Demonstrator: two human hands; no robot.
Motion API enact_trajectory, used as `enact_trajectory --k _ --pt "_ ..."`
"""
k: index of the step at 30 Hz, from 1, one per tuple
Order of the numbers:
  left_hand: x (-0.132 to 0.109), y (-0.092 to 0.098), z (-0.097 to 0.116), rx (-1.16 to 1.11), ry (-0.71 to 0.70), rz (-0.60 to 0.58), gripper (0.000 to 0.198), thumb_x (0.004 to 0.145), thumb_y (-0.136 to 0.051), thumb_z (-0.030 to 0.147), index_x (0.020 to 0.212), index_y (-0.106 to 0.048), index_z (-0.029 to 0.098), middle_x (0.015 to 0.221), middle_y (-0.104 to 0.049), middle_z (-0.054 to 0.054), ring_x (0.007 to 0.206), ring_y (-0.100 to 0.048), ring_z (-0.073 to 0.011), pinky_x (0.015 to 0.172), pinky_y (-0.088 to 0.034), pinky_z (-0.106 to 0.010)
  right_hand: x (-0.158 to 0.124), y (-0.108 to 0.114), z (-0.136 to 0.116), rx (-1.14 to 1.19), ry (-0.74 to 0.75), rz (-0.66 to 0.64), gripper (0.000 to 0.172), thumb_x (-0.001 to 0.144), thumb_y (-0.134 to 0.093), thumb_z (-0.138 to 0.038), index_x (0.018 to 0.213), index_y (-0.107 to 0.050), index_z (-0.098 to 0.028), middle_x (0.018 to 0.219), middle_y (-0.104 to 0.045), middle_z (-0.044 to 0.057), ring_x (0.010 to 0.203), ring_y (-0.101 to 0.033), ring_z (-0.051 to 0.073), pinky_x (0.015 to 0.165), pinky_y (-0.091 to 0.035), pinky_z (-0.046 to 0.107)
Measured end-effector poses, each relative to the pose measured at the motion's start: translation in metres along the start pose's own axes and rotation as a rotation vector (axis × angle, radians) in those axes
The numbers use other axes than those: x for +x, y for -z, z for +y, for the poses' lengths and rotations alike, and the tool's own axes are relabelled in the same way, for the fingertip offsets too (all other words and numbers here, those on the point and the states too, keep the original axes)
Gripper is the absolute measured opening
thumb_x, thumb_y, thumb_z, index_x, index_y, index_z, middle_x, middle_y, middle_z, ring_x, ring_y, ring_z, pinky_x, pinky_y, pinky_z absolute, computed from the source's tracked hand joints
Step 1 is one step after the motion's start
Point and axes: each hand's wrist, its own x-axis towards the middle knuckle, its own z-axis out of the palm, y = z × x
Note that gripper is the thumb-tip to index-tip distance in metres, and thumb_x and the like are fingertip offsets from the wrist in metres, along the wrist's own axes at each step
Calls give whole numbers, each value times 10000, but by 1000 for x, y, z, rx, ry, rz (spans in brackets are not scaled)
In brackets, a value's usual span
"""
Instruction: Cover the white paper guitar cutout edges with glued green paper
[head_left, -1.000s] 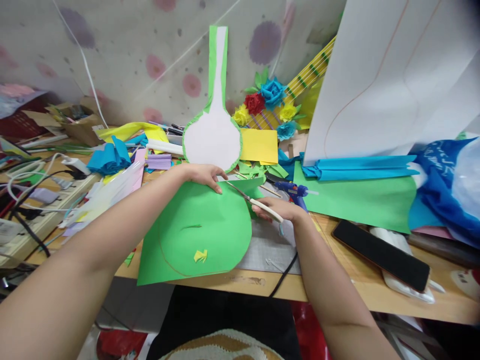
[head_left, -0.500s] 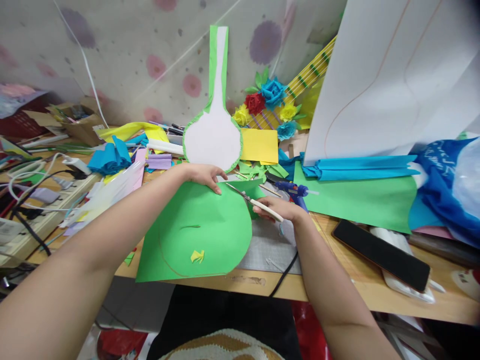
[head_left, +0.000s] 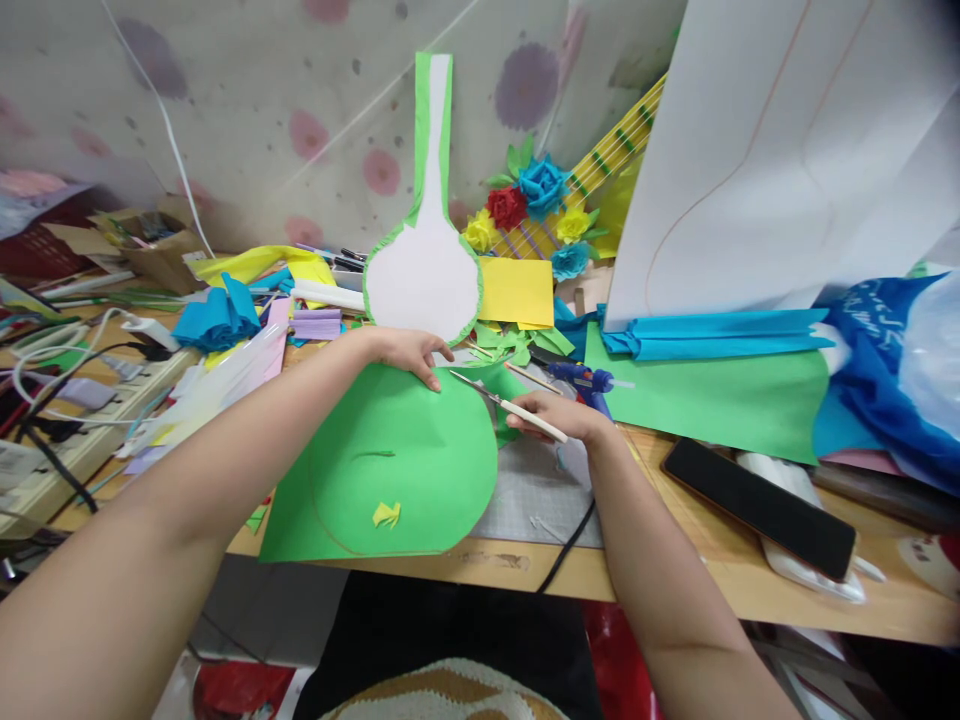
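Note:
A large green paper sheet [head_left: 420, 440] lies on the table before me, its right side cut to a curve and a drawn line running along its lower left. My left hand [head_left: 411, 355] grips the sheet's far edge, the thumb on top. In my right hand [head_left: 551, 412] is a pair of scissors [head_left: 525, 413] with pale handles, its blades pointing left at the sheet's upper right edge. Beside the blades hangs a green offcut [head_left: 504, 388]. A small yellow scrap [head_left: 387, 515] rests on the sheet.
Behind stands a white and green guitar-shaped cutout [head_left: 424, 280]. To the right are a blue glue gun [head_left: 581, 377], more green paper [head_left: 720, 400] and a black phone [head_left: 757, 508]. A power strip [head_left: 97, 430] with tangled cables occupies the left side.
The scissors' cut has come through at the far edge, and the offcut has dropped away from the sheet. The sheet has shifted slightly left.

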Motion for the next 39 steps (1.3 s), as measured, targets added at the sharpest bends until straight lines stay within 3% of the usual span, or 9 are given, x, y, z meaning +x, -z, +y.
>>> enact_trajectory --k 9,16,27,33,36,39 --pt "0 0 -2 -16 1 -11 947 554 -662 524 1365 -374 130 1126 -635 -93 899 -602 -198 711 -428 -208 0 3 -7 -109 -16 12 532 718 -502 -696 675 -487 -165 532 -408 -48 488 -366 77 478 -256 221" --pt "1 -3 3 -78 -26 37 927 535 -698 462 1349 -413 123 898 -696 -60 852 -624 -236 694 -429 -236 3 -1 -8 -106 51 36 515 738 -494 -674 722 -530 -160 591 -426 -38 544 -376 87 509 -285 228" --pt "5 -4 9 -78 -18 46 956 504 -719 460 1341 -413 113 940 -690 -65 832 -620 -216 678 -431 -223 4 -1 -4 -64 35 45 500 731 -523 -657 740 -576 -160 534 -437 -42 481 -375 81 464 -280 224" --pt "6 -6 7 -111 -3 53 968 490 -733 421 1337 -412 77 822 -693 -47 798 -612 -224 677 -418 -234 6 -1 1 -86 11 87 500 720 -525 -660 641 -487 -168 500 -419 -50 459 -373 75 454 -263 217" --pt "2 -6 2 -163 7 97 964 491 -747 401 1337 -411 84 717 -661 -6 750 -600 -216 651 -411 -237 5 -2 3 -85 23 116 494 731 -507 -660 636 -450 -178 499 -416 -50 453 -376 77 444 -257 216" --pt "-7 -5 -9 -294 14 233 920 514 -753 381 1333 -421 122 640 -593 40 670 -579 -177 631 -400 -238 3 -3 5 -62 46 179 491 744 -484 -667 654 -433 -187 519 -426 -44 471 -403 89 449 -287 226"
